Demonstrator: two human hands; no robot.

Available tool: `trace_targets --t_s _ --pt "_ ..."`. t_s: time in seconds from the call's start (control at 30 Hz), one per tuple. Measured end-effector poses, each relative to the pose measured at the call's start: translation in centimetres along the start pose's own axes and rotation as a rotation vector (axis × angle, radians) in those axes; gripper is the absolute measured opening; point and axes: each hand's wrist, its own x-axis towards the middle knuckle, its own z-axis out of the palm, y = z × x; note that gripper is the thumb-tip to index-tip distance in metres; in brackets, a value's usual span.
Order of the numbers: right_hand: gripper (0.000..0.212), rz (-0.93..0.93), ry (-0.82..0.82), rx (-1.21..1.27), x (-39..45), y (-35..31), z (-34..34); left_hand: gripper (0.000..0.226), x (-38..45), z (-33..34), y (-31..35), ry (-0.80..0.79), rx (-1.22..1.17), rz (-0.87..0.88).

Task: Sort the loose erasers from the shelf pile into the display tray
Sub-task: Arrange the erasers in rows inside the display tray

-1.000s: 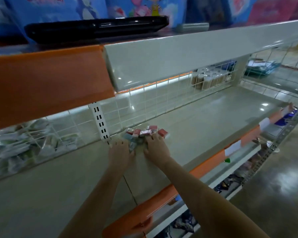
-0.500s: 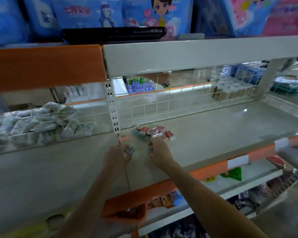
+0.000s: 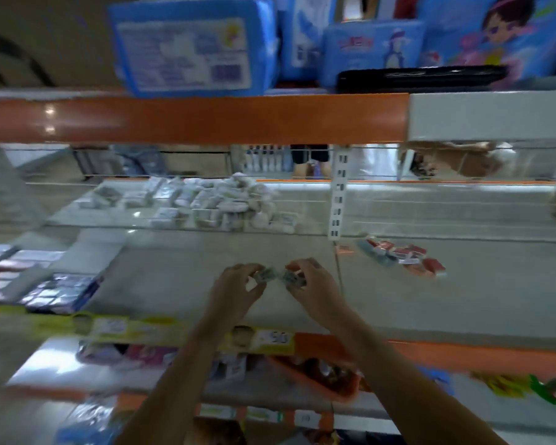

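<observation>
Orange price strip (image 3: 482,350) runs along the front edge of the grey shelf (image 3: 187,271), with a yellow label section to its left. Just past that edge, both hands are lifted over the shelf: left hand (image 3: 235,289) has fingers curled, pinching a small greenish eraser (image 3: 265,273); right hand (image 3: 315,285) also curled, pinching another eraser (image 3: 293,278). The two held pieces nearly touch between the fingertips, blurred. Left of the hands, at the shelf's front-left corner, sits a display tray (image 3: 42,292) with dark-wrapped rows. Farther back and right of the hands, the loose eraser pile (image 3: 402,255), red and teal pieces, lies on the shelf beside a white slotted upright (image 3: 338,200). Behind the wire divider, white packets (image 3: 219,203) are heaped. Top shelf above carries blue packages (image 3: 193,46) and a black case (image 3: 421,79).
</observation>
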Motion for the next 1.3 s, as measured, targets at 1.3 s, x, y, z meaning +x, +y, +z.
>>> trace_targets --t_s 1.3 --pt "0.022 -0.364 -0.273 0.091 18.2 -32.1 35.0 0.018 -1.2 -26.8 -46.6 -0.001 -0.049 -0.155"
